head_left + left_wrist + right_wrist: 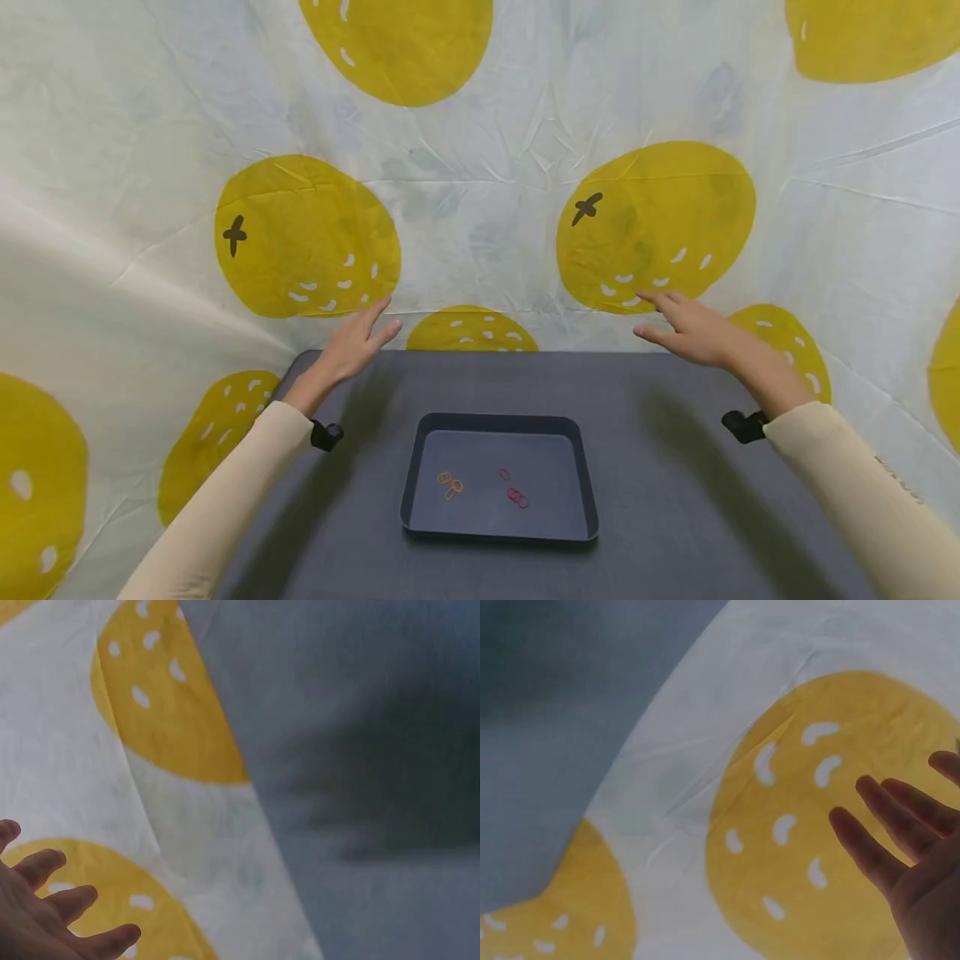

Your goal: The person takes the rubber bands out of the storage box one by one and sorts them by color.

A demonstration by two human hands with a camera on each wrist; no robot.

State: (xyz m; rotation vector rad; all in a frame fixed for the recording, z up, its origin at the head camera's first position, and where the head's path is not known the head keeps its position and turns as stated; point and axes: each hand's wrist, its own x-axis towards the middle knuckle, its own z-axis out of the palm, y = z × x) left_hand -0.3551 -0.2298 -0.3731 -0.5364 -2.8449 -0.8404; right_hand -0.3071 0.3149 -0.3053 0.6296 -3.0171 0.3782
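My left hand (352, 346) is raised over the far left part of the table, its fingers spread and nothing in them. On the other side my right hand (693, 329) hovers likewise, fingers extended and holding nothing. Between and below the two hands lies a dark shallow tray (498, 423). Inside it, several orange rubber bands (452, 482) form a loose group on the left, and several red rubber bands (516, 497) lie near the middle. Both wrist views show spread fingers against the curtain, the left hand (60, 907) at lower left and the right hand (922, 862) at right.
The grey table (495, 575) ends at a far edge just behind the hands. A white curtain (480, 225) with large yellow fruit prints hangs behind it and along the left side. Dark bands sit on both wrists, and the arms cast shadows on the tabletop.
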